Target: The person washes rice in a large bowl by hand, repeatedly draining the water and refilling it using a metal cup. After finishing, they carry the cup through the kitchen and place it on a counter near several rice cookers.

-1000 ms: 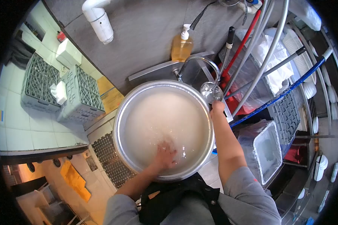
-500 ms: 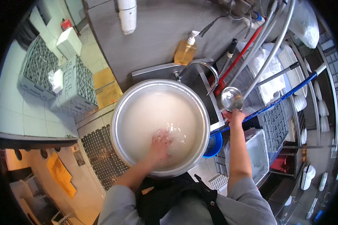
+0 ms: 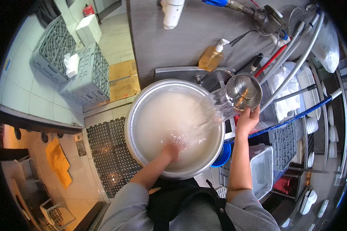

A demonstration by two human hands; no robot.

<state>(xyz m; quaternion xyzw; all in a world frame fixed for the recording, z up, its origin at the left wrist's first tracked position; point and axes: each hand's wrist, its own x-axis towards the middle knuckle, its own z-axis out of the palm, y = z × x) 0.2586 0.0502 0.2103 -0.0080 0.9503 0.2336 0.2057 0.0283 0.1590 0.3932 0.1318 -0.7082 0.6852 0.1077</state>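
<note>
A large metal pot (image 3: 129, 127) of cloudy, whitish water (image 3: 162, 111) is in front of me. My left hand (image 3: 172, 151) is dipped in that water near the pot's front side, its fingers hidden below the rippling surface. A round metal bowl (image 3: 244, 92) is tipped over the pot's right rim, gripped at its lower edge by my right hand (image 3: 247, 121). Clear water (image 3: 214, 109) streams from the bowl into the pot. Whatever lies at the bottom of the pot cannot be seen.
Behind the pot are a metal sink (image 3: 173, 72) with a curved faucet (image 3: 219, 70) and a soap pump bottle (image 3: 212, 57). Long poles (image 3: 297, 65) lean on the right. A blue bucket (image 3: 223, 156) stands low beside the pot; grey racks (image 3: 90, 77) are stacked at left.
My right hand has raised the bowl from beside the sink and tilted it leftward, so water now pours into the pot. My left hand has sunk deeper into the cloudy water.
</note>
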